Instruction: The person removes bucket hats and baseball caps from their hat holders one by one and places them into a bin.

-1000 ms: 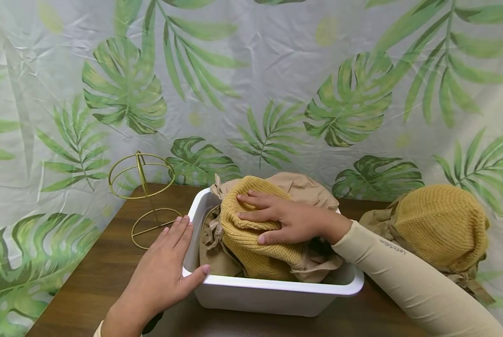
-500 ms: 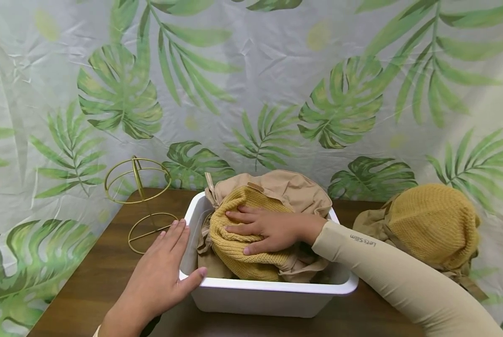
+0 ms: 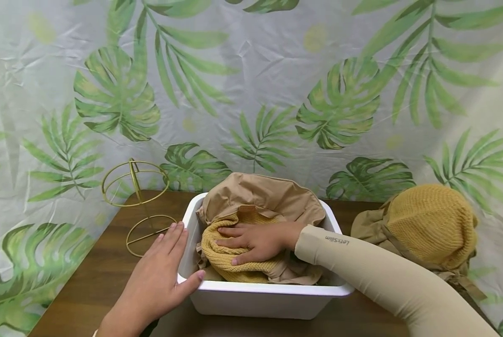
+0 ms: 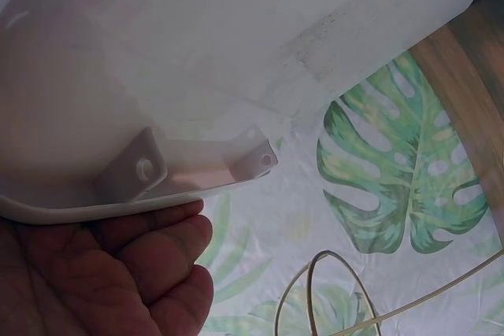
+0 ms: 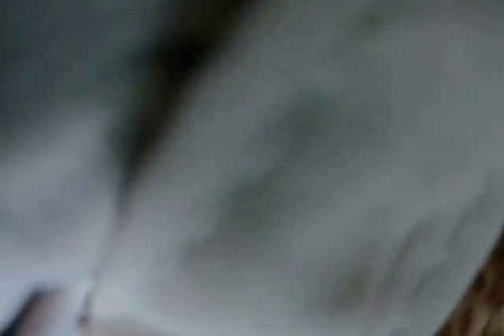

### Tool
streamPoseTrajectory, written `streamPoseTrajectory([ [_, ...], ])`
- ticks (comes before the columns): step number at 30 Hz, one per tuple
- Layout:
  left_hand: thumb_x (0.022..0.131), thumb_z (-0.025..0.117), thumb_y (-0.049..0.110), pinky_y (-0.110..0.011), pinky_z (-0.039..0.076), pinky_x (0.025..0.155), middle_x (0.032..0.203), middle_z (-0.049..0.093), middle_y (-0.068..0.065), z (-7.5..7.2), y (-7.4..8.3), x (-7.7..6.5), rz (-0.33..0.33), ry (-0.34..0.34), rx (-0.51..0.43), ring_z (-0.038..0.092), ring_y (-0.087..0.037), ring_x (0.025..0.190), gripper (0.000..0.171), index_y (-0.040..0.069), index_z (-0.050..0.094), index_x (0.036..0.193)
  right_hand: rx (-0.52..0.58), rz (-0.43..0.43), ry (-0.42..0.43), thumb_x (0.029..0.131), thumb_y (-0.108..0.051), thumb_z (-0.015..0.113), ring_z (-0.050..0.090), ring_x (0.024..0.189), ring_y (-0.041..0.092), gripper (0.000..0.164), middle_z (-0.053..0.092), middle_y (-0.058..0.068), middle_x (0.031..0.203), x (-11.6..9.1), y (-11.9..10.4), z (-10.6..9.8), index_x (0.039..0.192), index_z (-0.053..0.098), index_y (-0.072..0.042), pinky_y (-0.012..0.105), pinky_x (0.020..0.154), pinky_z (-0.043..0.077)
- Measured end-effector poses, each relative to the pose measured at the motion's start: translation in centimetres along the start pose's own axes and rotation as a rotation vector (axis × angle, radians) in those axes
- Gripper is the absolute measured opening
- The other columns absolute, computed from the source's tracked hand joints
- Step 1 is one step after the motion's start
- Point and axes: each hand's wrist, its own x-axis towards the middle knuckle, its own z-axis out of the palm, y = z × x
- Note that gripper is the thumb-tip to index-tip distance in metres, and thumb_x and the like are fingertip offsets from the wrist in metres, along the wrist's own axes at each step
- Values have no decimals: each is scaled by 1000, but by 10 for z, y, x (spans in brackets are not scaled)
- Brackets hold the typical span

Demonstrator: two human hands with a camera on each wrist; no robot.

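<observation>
In the head view a white plastic tub (image 3: 272,288) holds a bunched hat with a mustard knit part (image 3: 251,276) and a tan fabric brim (image 3: 268,192). My right hand (image 3: 255,242) presses down on the knit with fingers spread. My left hand (image 3: 156,274) lies along the tub's left rim, fingers straight and thumb over the near corner. The left wrist view shows the fingers (image 4: 169,257) against the outside of the tub wall (image 4: 197,53), under its rim. Blurred pale cloth (image 5: 315,155) fills the right wrist view.
A second mustard knit hat (image 3: 432,224) with a tan brim sits on the dark wooden table (image 3: 87,276) at the right. A gold wire stand (image 3: 135,182) stands behind my left hand. A leaf-print sheet (image 3: 259,84) hangs behind the table.
My right hand has moved left and down, pressing the knit lower into the tub. The tan brim has shifted left and spread across the back. My left hand keeps its place on the rim.
</observation>
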Motion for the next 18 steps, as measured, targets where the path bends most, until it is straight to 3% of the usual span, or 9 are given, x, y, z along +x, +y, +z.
streamPoseTrajectory([
  [11,91,60,57,-52,32,111,149,44,-23,0,2,0,2,3,12,36,-37,141,83,-11,50,139,11,2,-12,102,-60,33,3,151,21,66,4,-2,166,4,-1,4,160,15,-33,43,121,11],
  [18,91,62,56,-49,30,114,150,42,-22,0,1,-2,3,9,1,36,-36,142,84,-10,48,141,-76,-19,87,98,-61,45,23,147,19,67,25,0,162,-3,-12,-12,156,32,-31,39,118,24],
])
